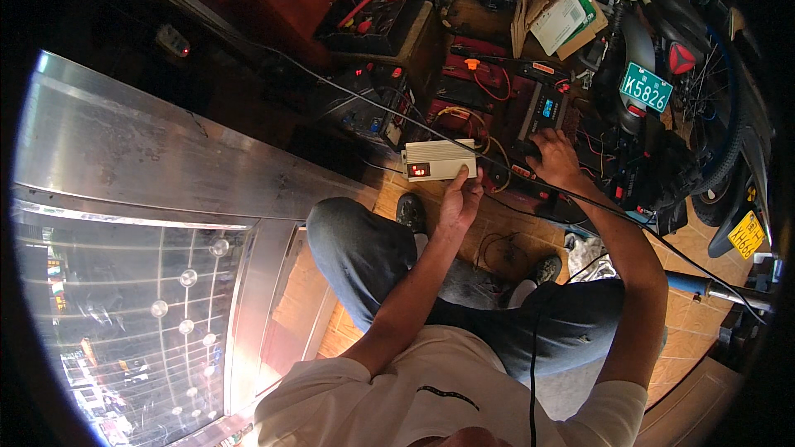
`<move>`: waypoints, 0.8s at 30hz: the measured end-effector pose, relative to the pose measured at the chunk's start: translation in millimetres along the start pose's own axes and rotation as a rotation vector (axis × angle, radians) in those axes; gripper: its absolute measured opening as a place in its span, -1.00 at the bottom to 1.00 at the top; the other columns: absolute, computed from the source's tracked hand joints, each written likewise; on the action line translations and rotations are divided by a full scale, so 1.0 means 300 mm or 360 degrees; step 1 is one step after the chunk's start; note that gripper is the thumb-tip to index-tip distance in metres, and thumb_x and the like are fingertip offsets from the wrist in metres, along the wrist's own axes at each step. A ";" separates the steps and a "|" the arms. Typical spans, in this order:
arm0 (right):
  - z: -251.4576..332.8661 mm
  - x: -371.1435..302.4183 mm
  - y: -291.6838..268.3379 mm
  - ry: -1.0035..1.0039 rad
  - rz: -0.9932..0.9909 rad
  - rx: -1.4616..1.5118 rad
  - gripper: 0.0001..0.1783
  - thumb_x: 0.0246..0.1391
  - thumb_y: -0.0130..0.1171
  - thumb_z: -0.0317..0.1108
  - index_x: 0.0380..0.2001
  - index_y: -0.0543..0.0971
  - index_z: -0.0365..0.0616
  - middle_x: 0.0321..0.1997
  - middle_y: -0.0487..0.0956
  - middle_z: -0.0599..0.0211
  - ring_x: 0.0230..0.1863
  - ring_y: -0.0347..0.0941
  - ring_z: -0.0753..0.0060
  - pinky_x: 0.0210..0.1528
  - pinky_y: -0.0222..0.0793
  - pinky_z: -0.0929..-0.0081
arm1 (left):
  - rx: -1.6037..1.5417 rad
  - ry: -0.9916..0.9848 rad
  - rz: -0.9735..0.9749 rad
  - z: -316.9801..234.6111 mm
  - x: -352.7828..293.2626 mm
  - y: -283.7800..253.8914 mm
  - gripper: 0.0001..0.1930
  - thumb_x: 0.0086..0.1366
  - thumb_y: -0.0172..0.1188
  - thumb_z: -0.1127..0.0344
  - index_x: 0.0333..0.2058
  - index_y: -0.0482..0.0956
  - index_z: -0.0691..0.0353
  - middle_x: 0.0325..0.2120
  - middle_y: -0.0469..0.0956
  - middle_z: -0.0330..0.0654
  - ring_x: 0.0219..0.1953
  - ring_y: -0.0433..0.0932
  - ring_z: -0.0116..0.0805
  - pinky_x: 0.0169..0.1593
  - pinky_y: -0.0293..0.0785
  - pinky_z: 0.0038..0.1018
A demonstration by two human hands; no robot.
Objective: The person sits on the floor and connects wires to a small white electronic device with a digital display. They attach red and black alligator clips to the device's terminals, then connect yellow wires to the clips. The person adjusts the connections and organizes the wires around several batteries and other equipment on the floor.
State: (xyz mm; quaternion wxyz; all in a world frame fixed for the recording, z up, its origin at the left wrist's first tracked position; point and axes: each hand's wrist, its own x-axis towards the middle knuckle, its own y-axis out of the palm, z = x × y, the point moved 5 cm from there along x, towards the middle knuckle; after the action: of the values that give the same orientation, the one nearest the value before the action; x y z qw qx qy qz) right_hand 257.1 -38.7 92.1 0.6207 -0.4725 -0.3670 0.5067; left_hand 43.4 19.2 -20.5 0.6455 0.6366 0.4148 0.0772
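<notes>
My left hand (460, 197) grips the right end of a silver ribbed metal box (439, 159), thumb on top and fingers underneath. A small red digit display glows at the box's lower left corner. My right hand (558, 157) is on the near end of a dark flat device (544, 109) with a lit blue screen. Its fingers are slightly bent and apart, touching the device's surface; whether one presses a button I cannot tell. Dark red battery cases (464, 91) with yellow and red wires lie beyond the box. A black cable (389, 108) runs diagonally across, over the box and my right forearm.
An open cardboard carton (563, 8) stands at the back. Parked two-wheelers with a green plate (646, 88) and a yellow plate (746, 234) crowd the right. Black battery units (373, 99) sit at back left. A metal-framed glass door (149, 281) fills the left.
</notes>
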 end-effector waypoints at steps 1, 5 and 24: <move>-0.002 -0.001 0.002 0.0011 0.0000 -0.0015 -0.46 -0.03 0.29 -0.22 0.04 0.48 -0.17 -0.01 0.41 0.06 0.14 0.29 -0.03 0.15 0.30 0.05 | 0.0006 -0.0007 0.0011 0.001 0.000 0.002 -0.73 0.26 0.27 0.38 -0.07 0.49 0.07 -0.20 0.52 -0.30 -0.06 0.50 -0.32 -0.33 0.36 -0.48; -0.004 -0.002 0.008 -0.0012 -0.0007 -0.0011 -0.45 -0.03 0.29 -0.21 0.04 0.47 -0.19 -0.01 0.41 0.04 0.14 0.29 -0.04 0.15 0.30 0.04 | 0.0006 0.0018 -0.0023 0.002 -0.003 0.001 -0.74 0.26 0.26 0.37 -0.08 0.50 0.09 -0.22 0.54 -0.29 -0.09 0.52 -0.33 -0.34 0.36 -0.50; 0.003 -0.002 0.012 -0.0003 0.0010 -0.0023 -0.44 -0.03 0.29 -0.21 0.05 0.47 -0.20 0.01 0.40 0.03 0.14 0.29 -0.04 0.18 0.28 0.05 | -0.0021 0.0011 -0.0036 0.008 -0.013 0.017 -0.71 0.24 0.28 0.38 -0.07 0.49 0.12 -0.21 0.55 -0.26 -0.15 0.55 -0.33 -0.37 0.37 -0.52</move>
State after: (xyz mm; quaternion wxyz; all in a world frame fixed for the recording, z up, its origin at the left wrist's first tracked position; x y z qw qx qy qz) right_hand 255.0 -38.8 89.0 0.6153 -0.4778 -0.3698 0.5063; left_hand 44.5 15.8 -14.8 0.6491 0.6273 0.4237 0.0750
